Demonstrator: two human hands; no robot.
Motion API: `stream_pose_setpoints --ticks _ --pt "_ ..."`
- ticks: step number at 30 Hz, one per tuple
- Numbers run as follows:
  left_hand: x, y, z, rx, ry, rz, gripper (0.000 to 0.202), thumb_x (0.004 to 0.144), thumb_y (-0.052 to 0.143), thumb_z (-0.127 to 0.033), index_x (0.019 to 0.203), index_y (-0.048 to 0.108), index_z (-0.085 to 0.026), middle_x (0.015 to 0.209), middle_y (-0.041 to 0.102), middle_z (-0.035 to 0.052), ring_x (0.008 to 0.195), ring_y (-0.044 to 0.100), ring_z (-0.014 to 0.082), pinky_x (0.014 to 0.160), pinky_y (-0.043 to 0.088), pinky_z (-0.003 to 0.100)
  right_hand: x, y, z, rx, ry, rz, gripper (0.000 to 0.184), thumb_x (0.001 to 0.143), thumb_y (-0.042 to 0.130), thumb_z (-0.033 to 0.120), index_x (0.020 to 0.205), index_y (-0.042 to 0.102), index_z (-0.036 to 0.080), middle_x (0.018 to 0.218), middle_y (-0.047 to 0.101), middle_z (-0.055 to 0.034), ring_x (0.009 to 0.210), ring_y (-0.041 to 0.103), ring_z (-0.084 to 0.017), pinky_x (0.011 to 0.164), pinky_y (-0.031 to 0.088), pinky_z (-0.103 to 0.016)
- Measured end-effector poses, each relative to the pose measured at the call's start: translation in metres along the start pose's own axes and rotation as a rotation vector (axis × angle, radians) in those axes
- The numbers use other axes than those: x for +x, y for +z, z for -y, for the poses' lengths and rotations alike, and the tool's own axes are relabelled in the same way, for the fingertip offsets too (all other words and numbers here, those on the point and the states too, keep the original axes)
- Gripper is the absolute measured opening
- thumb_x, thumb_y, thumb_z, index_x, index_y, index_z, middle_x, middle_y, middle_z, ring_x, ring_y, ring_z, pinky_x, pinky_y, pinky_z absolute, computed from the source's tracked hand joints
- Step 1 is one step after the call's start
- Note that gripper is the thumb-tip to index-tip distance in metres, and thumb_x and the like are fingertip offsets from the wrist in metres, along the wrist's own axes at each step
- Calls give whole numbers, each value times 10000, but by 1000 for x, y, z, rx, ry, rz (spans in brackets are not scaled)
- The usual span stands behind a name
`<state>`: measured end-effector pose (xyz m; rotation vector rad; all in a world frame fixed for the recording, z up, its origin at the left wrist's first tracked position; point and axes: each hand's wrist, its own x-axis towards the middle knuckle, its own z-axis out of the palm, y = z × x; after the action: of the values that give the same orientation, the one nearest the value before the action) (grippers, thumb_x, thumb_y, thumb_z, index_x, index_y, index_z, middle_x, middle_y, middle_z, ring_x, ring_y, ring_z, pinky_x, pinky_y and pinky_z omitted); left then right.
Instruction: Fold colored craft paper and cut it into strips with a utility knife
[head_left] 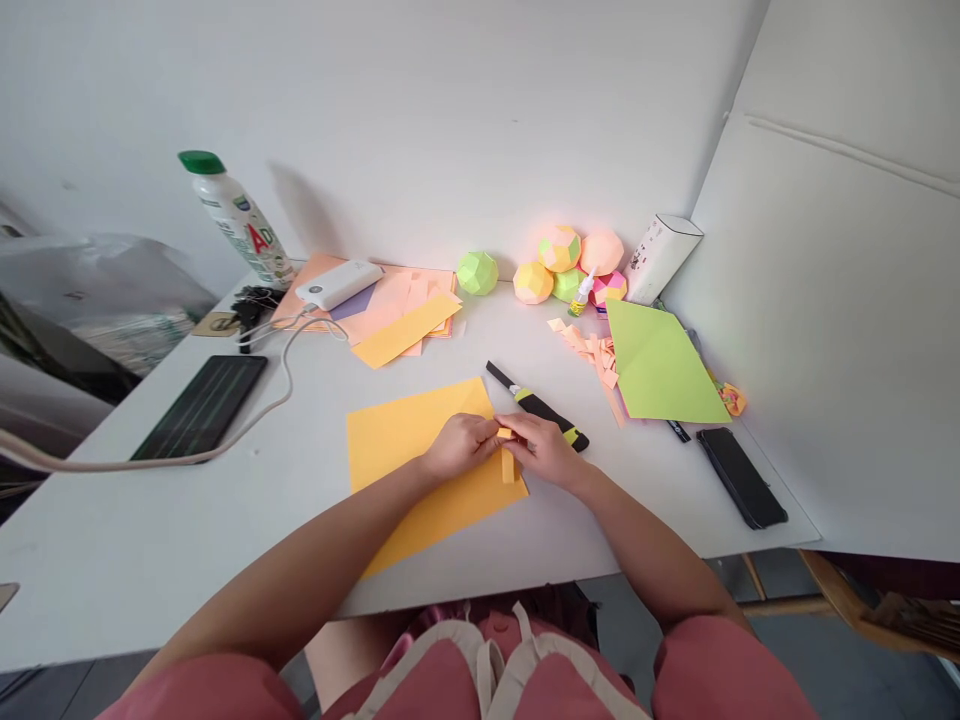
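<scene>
Here, left fingers [487, 431] and right fingers [522, 428] pinch a narrow, bent orange paper strip [508, 466].

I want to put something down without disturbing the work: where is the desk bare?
Bare desk lies between the cable and the orange sheet, and between the utility knife and the black case. It is crowded along the wall, around the paper balls, glue bottle and light-green sheet.
</scene>
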<state>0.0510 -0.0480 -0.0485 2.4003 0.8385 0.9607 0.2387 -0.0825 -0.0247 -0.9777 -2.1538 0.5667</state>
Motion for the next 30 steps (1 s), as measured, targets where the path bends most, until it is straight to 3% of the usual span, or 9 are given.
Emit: stream_pose_setpoints --ticks 4,7,10,13,16,20,22,26,30 --pt "2 -7 -13 -119 -18 26 569 979 296 -551 647 585 -190 557 605 8 503 551 109 507 415 218 4 -8 -2 110 76 -143 185 892 524 207 953 698 219 904 713 -42 767 672 -148 666 557 -272" --pt "5 -15 -20 -292 -289 -99 577 960 316 -581 652 599 -183 628 653 34 573 605 130 569 469 238 8 -33 -9 69 136 -353 184 887 513 206 878 696 219 791 697 -21 631 646 -127 612 545 -266" --pt "9 -22 -19 -464 -623 -312 568 917 367 -636 762 644 -164 644 671 47 562 607 143 571 486 266 9 -64 -23 -211 116 -659 195 877 496 220 874 691 214 784 695 -44 778 671 -178 774 553 -349" --pt "12 -24 -15 -568 -739 -427 547 877 439 -652 846 652 -148 657 684 53 570 614 151 571 486 274 9 -82 -32 -417 276 -732 268 892 419 216 906 686 193 877 704 -87 795 664 -190 765 546 -360" --pt "15 -26 -9 -598 -803 -507 493 863 485 -615 840 645 -149 687 702 60 604 636 160 599 498 282 9 -79 -27 -537 351 -527 325 909 370 193 950 692 178 963 705 -113 866 650 -192 741 526 -326" --pt "17 -33 1 -669 -942 -570 346 879 498 -463 829 630 -147 673 697 56 609 648 161 591 509 277 8 -62 0 -585 182 14 315 930 390 185 971 702 204 875 714 -61 802 630 -154 693 455 -263" --pt "19 -38 6 -744 -1004 -579 271 876 495 -373 814 618 -140 650 686 53 595 648 157 575 512 272 6 -56 16 -641 190 214 277 932 427 227 906 702 207 774 695 -30 697 604 -136 627 399 -249" --pt "21 -49 12 -825 -1039 -536 221 867 489 -292 789 609 -124 632 675 58 583 654 158 595 540 290 5 -52 39 -794 359 511 243 896 508 332 772 654 182 660 649 -24 610 571 -147 536 288 -262" --pt "21 -51 13 -810 -1049 -480 184 851 512 -258 785 619 -123 626 671 53 587 653 152 640 566 309 5 -46 42 -836 465 634 129 842 535 221 815 644 156 691 663 -58 612 592 -173 521 278 -271"
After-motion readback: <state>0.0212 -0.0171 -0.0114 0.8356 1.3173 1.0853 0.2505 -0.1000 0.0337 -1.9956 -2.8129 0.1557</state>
